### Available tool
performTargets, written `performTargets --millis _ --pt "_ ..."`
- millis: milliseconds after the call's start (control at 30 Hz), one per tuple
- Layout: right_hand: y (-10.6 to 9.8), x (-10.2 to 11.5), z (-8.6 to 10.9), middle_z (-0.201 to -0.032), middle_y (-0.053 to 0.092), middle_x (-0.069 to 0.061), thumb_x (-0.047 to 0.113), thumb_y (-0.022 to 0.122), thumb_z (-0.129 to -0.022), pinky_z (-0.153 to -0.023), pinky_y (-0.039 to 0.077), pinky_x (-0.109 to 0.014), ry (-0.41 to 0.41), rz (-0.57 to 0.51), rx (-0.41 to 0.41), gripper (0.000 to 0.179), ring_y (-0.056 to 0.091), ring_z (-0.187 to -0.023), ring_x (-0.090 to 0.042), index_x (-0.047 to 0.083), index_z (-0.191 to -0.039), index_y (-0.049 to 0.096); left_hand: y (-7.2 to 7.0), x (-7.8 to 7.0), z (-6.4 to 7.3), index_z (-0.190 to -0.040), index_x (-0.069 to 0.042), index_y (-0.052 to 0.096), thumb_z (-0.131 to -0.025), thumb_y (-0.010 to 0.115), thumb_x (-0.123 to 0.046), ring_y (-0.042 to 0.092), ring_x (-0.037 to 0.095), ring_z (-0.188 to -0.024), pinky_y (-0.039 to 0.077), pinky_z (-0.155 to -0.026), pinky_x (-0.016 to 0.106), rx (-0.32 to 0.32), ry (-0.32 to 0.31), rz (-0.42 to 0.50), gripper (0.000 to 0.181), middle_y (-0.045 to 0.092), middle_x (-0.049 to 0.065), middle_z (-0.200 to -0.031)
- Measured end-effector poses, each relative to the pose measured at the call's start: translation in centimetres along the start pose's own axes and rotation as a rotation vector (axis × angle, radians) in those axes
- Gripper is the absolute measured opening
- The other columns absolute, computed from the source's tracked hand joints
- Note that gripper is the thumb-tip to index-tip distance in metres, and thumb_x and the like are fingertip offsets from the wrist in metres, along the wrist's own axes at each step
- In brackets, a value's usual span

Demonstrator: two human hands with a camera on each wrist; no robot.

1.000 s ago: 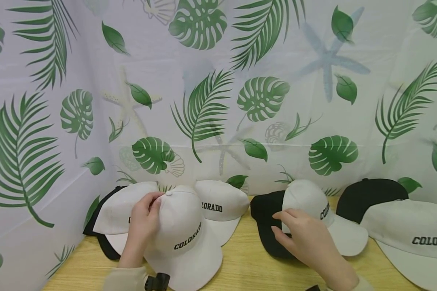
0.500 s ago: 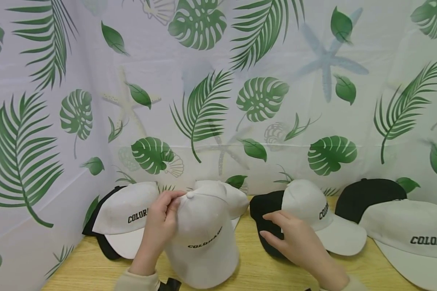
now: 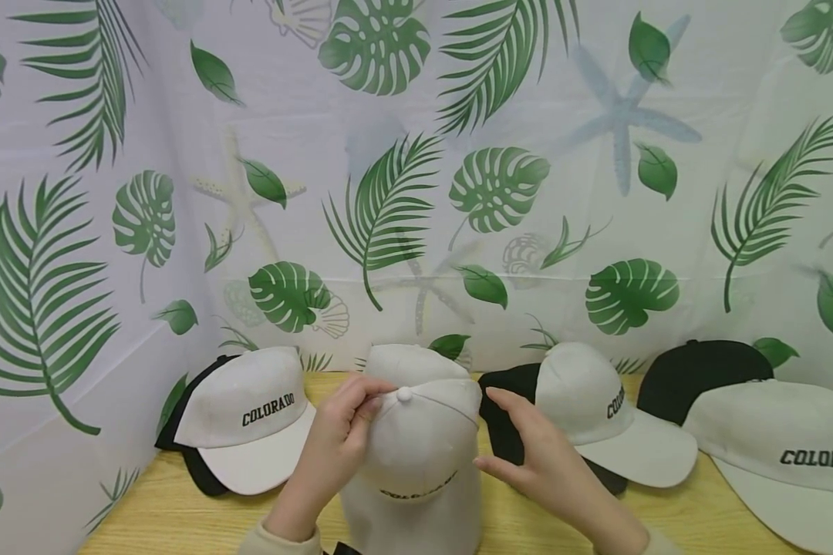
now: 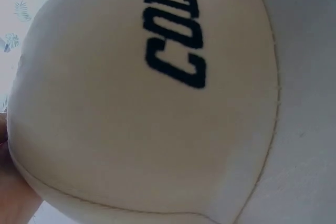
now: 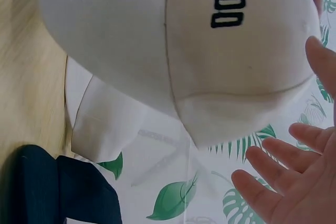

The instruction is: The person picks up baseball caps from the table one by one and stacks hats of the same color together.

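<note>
My left hand (image 3: 336, 443) pinches a white baseball cap (image 3: 423, 443) near the button on its crown. Its brim points down toward me, and dark COLORADO lettering (image 4: 178, 51) runs across the front. My right hand (image 3: 537, 455) stands at the cap's right side with thumb and fingers spread, holding nothing; in the right wrist view, its thumb (image 5: 323, 64) overlaps the crown's edge. Just behind the held cap, a second white cap (image 3: 406, 361) is mostly hidden. A black cap (image 3: 503, 416) lies behind my right hand.
On the left of the wooden table (image 3: 146, 509), a white cap (image 3: 250, 408) overlaps black headwear (image 3: 197, 466). To the right are a white cap (image 3: 579, 393), a black cap (image 3: 701, 378) and another white cap (image 3: 770, 432). A leaf-print cloth (image 3: 416, 116) hangs behind.
My left hand has carried the white cap rightward from beside the left caps, tipping its brim toward me. My right hand has moved a little left, closer to the cap.
</note>
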State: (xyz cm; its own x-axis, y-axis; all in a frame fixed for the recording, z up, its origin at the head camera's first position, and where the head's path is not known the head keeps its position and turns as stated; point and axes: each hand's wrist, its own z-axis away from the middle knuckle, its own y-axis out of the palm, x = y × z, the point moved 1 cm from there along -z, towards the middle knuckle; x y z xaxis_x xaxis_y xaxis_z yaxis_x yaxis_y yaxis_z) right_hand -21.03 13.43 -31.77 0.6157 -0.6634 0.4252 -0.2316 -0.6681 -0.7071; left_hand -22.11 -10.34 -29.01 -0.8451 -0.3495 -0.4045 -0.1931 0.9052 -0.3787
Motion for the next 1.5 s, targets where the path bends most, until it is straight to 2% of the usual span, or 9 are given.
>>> performTargets --millis 267,433,567,700,800,867,1033,1300,1500 --pt "0.2 0.2 0.1 -0.128 0.042 -0.009 0.031 0.076 -0.067 -0.086 0.040 -0.042 -0.053 0.009 -0.019 0.078 0.045 -0.109 -0.024 0.005 -0.129 0.038 0.4 -0.7 0.0 -0.093 -0.005 0.061 -0.080 0.052 0.013 0.054 0.013 -0.080 0.045 -0.068 0.026 0.023 0.089 0.026 0.024 0.058 0.002 -0.088" --pt "0.1 0.2 0.2 -0.131 0.039 -0.009 0.032 0.077 -0.064 -0.071 0.046 -0.032 -0.036 0.002 -0.008 0.086 0.050 -0.093 -0.017 0.009 -0.134 0.033 0.6 -0.8 0.0 -0.093 -0.003 0.060 -0.078 0.053 0.017 0.054 0.013 -0.079 0.045 -0.067 0.026 0.047 0.123 0.048 0.027 0.058 0.004 -0.087" --pt "0.2 0.1 0.4 -0.131 0.039 -0.008 0.033 0.078 -0.064 -0.060 0.043 -0.024 -0.052 -0.022 -0.006 0.089 0.051 -0.088 -0.016 0.013 -0.136 0.029 0.8 -0.8 0.1 -0.094 -0.003 0.060 -0.078 0.053 0.016 0.054 0.015 -0.080 0.045 -0.068 0.027 0.057 0.145 0.053 0.026 0.058 0.004 -0.088" --pt "0.5 0.2 0.7 -0.105 0.050 -0.003 0.027 0.081 -0.060 -0.054 0.040 -0.020 -0.089 -0.028 -0.030 0.088 0.048 -0.077 -0.009 0.015 -0.132 0.031 1.0 -0.8 0.3 -0.095 -0.002 0.059 -0.080 0.053 0.013 0.055 0.019 -0.080 0.046 -0.069 0.027 0.071 0.167 0.060 0.023 0.058 0.006 -0.089" --pt "0.7 0.3 0.9 -0.086 0.046 0.002 0.023 0.083 -0.058 -0.049 0.036 -0.018 -0.112 -0.022 -0.057 0.086 0.041 -0.065 -0.005 0.014 -0.127 0.032 1.1 -0.9 0.4 -0.095 -0.002 0.060 -0.080 0.053 0.014 0.055 0.018 -0.080 0.045 -0.069 0.026 0.075 0.170 0.063 0.023 0.058 0.006 -0.089" --pt "0.7 0.3 1.1 -0.084 0.045 0.002 0.023 0.083 -0.056 -0.048 0.035 -0.019 -0.120 -0.010 -0.077 0.085 0.038 -0.061 -0.004 0.013 -0.123 0.031 1.1 -0.9 0.6 -0.094 -0.002 0.059 -0.079 0.053 0.015 0.055 0.017 -0.080 0.046 -0.069 0.027 0.071 0.165 0.060 0.023 0.058 0.006 -0.089" --pt "1.0 0.2 1.2 -0.081 0.045 0.002 0.024 0.085 -0.053 -0.053 0.037 -0.022 -0.133 0.039 -0.117 0.086 0.044 -0.068 -0.007 0.012 -0.118 0.030 1.1 -0.7 0.8 -0.093 0.001 0.055 -0.080 0.052 0.014 0.056 0.018 -0.083 0.047 -0.071 0.027 0.071 0.091 0.082 0.018 0.058 0.008 -0.090" --pt "1.0 0.2 0.5 -0.097 0.044 0.002 0.025 0.086 -0.050 -0.065 0.046 -0.025 -0.139 0.039 -0.143 0.087 0.047 -0.082 -0.010 0.008 -0.115 0.031 0.7 0.5 0.4 -0.093 0.002 0.053 -0.083 0.054 0.009 0.056 0.022 -0.089 0.046 -0.078 0.029 0.094 -0.054 0.148 0.012 0.056 0.008 -0.092" --pt "0.9 0.4 0.1 -0.102 0.038 -0.002 0.023 0.085 -0.050 -0.069 0.048 -0.028 -0.130 0.024 -0.145 0.084 0.045 -0.084 -0.014 0.007 -0.114 0.033 -0.5 2.0 0.1 -0.098 -0.005 0.059 -0.086 0.056 -0.006 0.054 0.016 -0.096 0.043 -0.082 0.034 0.162 -0.243 0.074 0.013 0.059 0.003 -0.098"
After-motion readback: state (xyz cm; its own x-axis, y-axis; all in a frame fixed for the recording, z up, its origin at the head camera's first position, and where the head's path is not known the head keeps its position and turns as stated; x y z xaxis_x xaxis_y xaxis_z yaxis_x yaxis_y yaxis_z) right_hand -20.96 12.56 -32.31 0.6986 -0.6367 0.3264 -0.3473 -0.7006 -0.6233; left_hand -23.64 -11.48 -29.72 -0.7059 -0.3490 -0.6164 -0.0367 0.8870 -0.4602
